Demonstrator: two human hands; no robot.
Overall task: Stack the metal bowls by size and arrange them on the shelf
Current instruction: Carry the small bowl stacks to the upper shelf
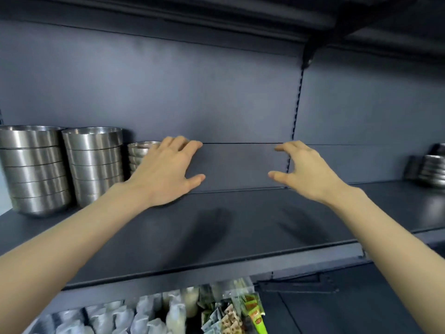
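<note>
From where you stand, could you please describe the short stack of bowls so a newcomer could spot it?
Look at the dark shelf, at its left end where two tall bowl stacks stand. The short stack sits just right of them, partly behind the left hand; it is lower and narrower.

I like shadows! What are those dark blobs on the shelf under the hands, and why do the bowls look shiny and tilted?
Head view: the blobs are soft shadows of the left hand and right hand on the shelf, so light likely comes from above; bright glare streaks the bowls; the wide lens tilts their stacks; the packets below are blurred.
</note>
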